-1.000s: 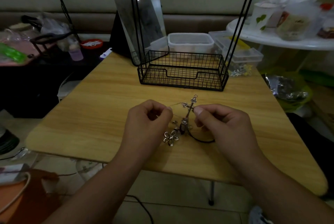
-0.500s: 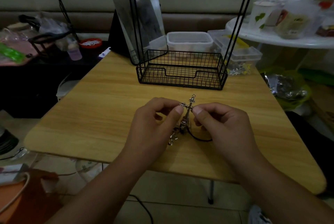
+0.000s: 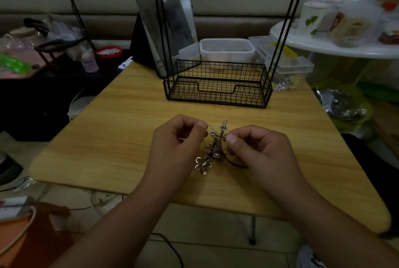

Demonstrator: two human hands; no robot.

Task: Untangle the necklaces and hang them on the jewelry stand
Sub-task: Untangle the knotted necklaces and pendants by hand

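Left hand (image 3: 172,151): curled, pinching a thin chain, barely visible.
Right hand (image 3: 261,155): curled, pinching the tangle (image 3: 216,146); fingertips hidden.
Tangle: above the tabletop's (image 3: 129,120) near edge.
Stand (image 3: 218,86): far edge, top cut off.

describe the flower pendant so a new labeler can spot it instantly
On the light wooden table, look between the person's left hand and right hand. In the tangle there, the open-petalled silver flower pendant lies lowest, nearest the camera; the silver cross pendant is slimmer and farther back.
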